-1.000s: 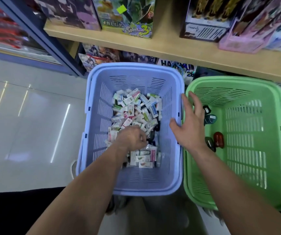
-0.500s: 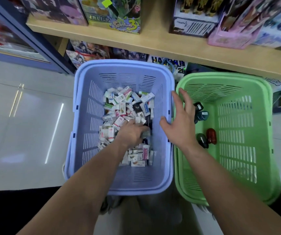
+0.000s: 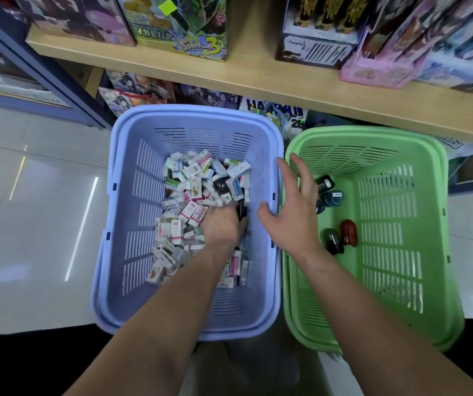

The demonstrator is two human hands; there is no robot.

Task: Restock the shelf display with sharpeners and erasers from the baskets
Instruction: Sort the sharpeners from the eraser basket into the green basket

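Note:
A lilac basket (image 3: 121, 212) on the floor holds a heap of small boxed erasers (image 3: 189, 178). My left hand (image 3: 223, 227) is dug into the heap near its right side, fingers curled down among the boxes; what it grips is hidden. My right hand (image 3: 295, 212) hovers with fingers spread over the lilac basket's right rim, where it meets the green basket (image 3: 435, 212). The green basket holds several oval sharpeners: dark ones (image 3: 329, 192) by my fingers, and a red one (image 3: 349, 232) beside a dark green one (image 3: 333, 241).
A wooden shelf (image 3: 258, 78) runs across the top, carrying game boxes (image 3: 183, 27) and a pink box (image 3: 378, 72). Printed bags (image 3: 132, 92) stand under the shelf behind the baskets. Glossy tiled floor (image 3: 29, 224) lies to the left.
My left hand has pushed further forward and right into the eraser heap. My right hand has stayed over the rims between the two baskets.

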